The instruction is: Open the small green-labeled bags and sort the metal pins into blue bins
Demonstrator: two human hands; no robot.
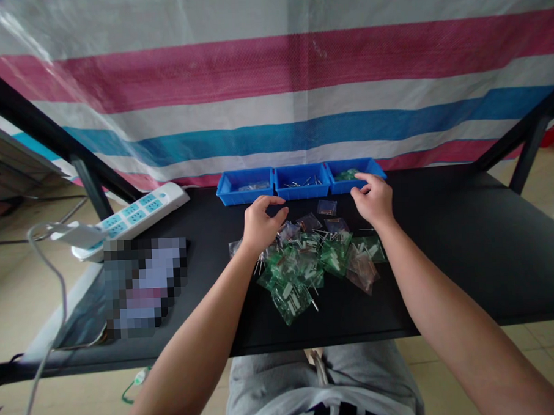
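My left hand [263,221] hovers at the upper left of the pile, thumb and index finger apart, nothing visible between them. My right hand [374,198] is at the front of the right blue bin [377,168], its thumb and index tips separated and the other fingers curled. Green bags [346,174] lie inside that bin. Loose metal pins [303,182] are in the middle bin [299,193], and clear bags [253,186] in the left bin [244,198]. Below my hands spreads a mixed pile of small green bags [292,298], clear bags [362,268] and loose pins.
A white power strip [134,214] with a plugged-in charger [78,234] and cable [63,296] lies on the left. Nearer me is a pixelated phone-like object [152,286]. A striped tarp [273,110] hangs behind the black table [466,242]; dark frame bars flank it.
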